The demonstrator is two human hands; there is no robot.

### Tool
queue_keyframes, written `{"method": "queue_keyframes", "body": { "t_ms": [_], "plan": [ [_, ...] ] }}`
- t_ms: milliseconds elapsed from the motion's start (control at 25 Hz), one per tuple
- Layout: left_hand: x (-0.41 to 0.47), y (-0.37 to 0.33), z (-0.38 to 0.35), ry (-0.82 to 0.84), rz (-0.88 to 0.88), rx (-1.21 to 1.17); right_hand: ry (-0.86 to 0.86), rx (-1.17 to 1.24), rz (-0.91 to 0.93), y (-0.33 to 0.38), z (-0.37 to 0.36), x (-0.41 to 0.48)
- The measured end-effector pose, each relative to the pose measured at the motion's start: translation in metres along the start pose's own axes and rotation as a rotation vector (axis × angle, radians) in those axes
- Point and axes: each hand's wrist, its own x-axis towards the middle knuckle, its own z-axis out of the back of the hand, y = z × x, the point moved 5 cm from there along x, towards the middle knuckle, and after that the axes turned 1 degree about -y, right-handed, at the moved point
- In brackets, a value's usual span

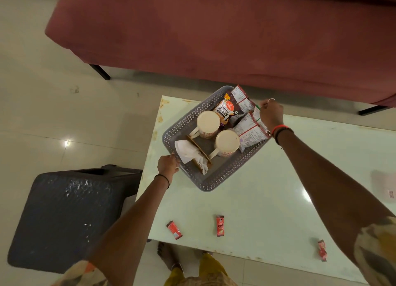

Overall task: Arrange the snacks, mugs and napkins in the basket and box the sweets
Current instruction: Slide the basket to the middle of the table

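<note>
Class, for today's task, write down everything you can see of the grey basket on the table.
The grey basket is rectangular with rounded corners and looks like plastic. Its walls are a perforated lattice and its floor is solid. It is askew at the far left corner of the pale table. It holds two mugs, napkins and snack packets. The left hand grips its left rim. The right hand is curled at its right edge, though what it holds is unclear.

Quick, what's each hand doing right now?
Left hand: grips the rim of the grey perforated plastic basket.
Right hand: curled by the red-and-white snack packets at the basket's far side; its grip cannot be told.
</note>
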Motion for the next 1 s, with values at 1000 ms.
{"method": "queue_keyframes", "body": {
  "t_ms": [1000],
  "plan": [
    [-0.006,0.005,0.002,-0.155,0.015,-0.107,0.228,0.018,-0.224,-0.013,-0.019,0.029]
  ]
}}
